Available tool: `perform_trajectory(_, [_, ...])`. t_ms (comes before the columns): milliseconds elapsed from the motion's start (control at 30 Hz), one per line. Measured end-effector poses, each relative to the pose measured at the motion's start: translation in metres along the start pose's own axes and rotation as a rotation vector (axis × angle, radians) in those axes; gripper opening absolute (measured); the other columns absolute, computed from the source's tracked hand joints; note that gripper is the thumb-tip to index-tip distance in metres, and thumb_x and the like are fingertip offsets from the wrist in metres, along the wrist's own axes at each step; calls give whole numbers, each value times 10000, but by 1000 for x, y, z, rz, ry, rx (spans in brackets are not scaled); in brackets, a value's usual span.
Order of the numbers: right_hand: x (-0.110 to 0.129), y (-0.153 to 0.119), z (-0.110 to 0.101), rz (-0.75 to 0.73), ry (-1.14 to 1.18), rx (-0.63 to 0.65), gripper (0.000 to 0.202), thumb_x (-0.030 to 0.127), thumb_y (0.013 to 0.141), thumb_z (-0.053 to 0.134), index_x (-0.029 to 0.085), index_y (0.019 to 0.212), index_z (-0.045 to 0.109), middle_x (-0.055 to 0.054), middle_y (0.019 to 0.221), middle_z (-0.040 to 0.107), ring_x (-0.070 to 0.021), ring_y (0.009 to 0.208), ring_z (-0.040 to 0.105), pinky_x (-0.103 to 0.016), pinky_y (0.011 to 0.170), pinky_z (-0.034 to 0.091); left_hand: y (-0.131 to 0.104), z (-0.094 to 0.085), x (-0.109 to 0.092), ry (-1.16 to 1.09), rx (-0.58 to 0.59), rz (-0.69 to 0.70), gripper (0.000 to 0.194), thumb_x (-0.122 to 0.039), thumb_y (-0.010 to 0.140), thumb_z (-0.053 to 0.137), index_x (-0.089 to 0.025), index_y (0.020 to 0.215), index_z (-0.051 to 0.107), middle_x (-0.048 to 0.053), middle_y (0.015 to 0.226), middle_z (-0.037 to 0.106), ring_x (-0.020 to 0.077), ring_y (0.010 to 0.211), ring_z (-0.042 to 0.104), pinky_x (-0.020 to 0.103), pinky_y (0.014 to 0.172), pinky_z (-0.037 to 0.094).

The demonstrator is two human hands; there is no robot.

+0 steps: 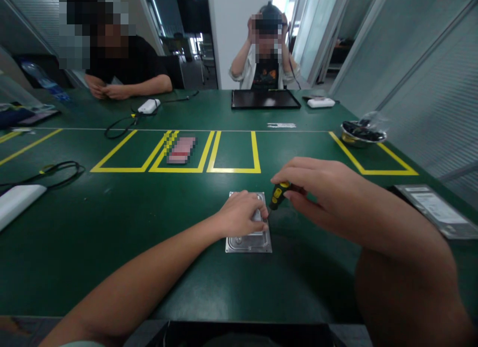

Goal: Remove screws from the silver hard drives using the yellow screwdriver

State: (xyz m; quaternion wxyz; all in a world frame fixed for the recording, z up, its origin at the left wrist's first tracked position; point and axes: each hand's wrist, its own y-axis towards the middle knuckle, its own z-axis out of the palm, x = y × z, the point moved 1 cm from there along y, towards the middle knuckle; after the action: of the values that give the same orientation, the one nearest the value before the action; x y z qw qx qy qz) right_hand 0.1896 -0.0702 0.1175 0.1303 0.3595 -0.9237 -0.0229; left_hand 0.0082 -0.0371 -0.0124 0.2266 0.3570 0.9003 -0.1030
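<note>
L fingers [258, 205] atop HDD [249, 244]

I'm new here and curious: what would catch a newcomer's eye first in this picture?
Probably the black-and-yellow screwdriver first, held in the right hand with its tip by the right edge of a silver hard drive. The left hand rests on that drive, just below the picture's centre. Beyond, yellow tape outlines stand out on the green table.

A silver hard drive [249, 244] lies flat on the green tabletop [179, 282]; a black-and-yellow screwdriver [278, 195] tilts beside it, tip near its right edge.
</note>
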Motion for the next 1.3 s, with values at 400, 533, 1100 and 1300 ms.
perform_trajectory(400, [3, 2, -3, 18, 20, 0, 213, 192, 948, 467, 180, 975, 678, -64, 970, 588, -162, 813, 542, -295, 715, 405, -2, -1, -2, -8, -9, -26, 229, -419, 762, 717, -255, 921, 692, 19, 1010, 658, 260, 996, 558, 380, 826, 394])
perform_trajectory(533, [2, 2, -2, 7, 1, -37, 157, 192, 914, 522, 175, 971, 667, -56, 940, 618, -169, 826, 561, -290, 723, 402, -2, -2, -3, -2, 3, -27, 238, -416, 767, 713, -250, 935, 693, 21, 1009, 655, 254, 995, 557, 372, 839, 398])
perform_trajectory(1100, [1, 1, -5, -33, -24, -46, 111, 220, 884, 583, 185, 882, 689, -16, 804, 653, -143, 728, 565, -261, 666, 367, -2, -1, -3, 11, 5, -13, 236, -430, 774, 694, -245, 921, 694, 23, 1007, 667, 263, 986, 566, 382, 827, 407])
perform_trajectory(1300, [1, 0, -6, 32, -26, -77, 123, 191, 856, 587, 200, 899, 702, 0, 769, 680, -141, 706, 595, -254, 656, 381, -2, -1, -3, 11, -9, -2, 227, -425, 769, 701, -249, 912, 688, 15, 986, 670, 257, 965, 561, 372, 819, 404])
